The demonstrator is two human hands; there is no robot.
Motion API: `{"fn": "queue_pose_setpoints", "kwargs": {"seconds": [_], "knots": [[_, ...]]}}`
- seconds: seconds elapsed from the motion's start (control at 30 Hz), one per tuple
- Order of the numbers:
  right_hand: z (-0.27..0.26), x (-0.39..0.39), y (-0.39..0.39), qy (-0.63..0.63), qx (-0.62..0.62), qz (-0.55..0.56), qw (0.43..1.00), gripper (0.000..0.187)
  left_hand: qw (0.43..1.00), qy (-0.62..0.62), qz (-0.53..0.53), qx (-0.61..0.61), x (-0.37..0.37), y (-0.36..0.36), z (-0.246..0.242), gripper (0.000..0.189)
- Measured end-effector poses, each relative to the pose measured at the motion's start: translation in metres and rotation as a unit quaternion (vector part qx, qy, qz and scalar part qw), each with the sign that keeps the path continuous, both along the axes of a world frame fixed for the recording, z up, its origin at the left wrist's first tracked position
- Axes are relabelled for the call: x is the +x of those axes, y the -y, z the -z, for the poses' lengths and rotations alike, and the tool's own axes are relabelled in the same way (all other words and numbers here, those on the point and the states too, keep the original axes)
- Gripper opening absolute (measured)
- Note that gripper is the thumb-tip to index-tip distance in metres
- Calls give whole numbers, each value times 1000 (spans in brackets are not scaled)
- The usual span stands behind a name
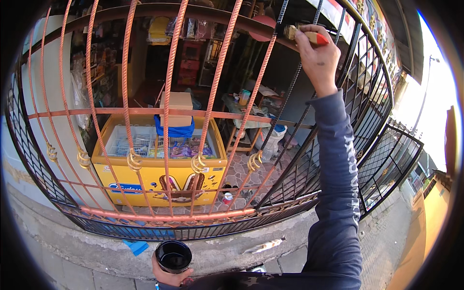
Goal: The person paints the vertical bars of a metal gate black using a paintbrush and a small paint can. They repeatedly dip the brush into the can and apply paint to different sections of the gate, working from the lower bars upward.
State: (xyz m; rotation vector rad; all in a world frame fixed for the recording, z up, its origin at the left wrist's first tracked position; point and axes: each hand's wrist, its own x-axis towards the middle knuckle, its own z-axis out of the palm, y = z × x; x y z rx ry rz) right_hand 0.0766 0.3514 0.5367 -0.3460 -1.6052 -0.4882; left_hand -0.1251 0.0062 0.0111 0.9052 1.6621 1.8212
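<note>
At the upper right my right hand [319, 54] grips a paintbrush [314, 37] with a red-tipped wooden handle. Its dark bristles point left, at a twisted metal bar [270, 49] of the fence. That bar is black at its top and reddish-brown below; whether the bristles touch it I cannot tell. Bars further right are black, while those to the left are reddish-brown with gold-coloured ornaments [134, 162]. Low in the view my left hand [167, 277] holds a black cup [174, 256] with dark liquid inside, apart from the fence.
Behind the bars stand a yellow chest freezer [152, 183] with a cardboard box [177, 103] on it, and a small table [235, 121]. A concrete ledge [214, 250] runs below the fence, with a blue scrap [136, 247] and a cat [264, 246] on it. A black mesh gate [391, 163] stands at right.
</note>
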Motion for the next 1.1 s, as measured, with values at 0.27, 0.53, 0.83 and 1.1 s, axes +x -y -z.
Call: {"fn": "queue_pose_setpoints", "kwargs": {"seconds": [0.27,0.53,0.83,1.1], "knots": [[-32,-12,-10,61,-3,15,998,22,999,14,-39,27,-13,13,17,116],[-35,-9,-15,71,15,44,996,20,998,-36,-46,20,-18,19,13,114],[-33,-10,-8,23,-22,83,996,19,997,-39,-59,25,-24,30,17,113],[-20,0,-25,3,-68,-57,996,19,998,1,-43,48,-30,37,10,110]]}}
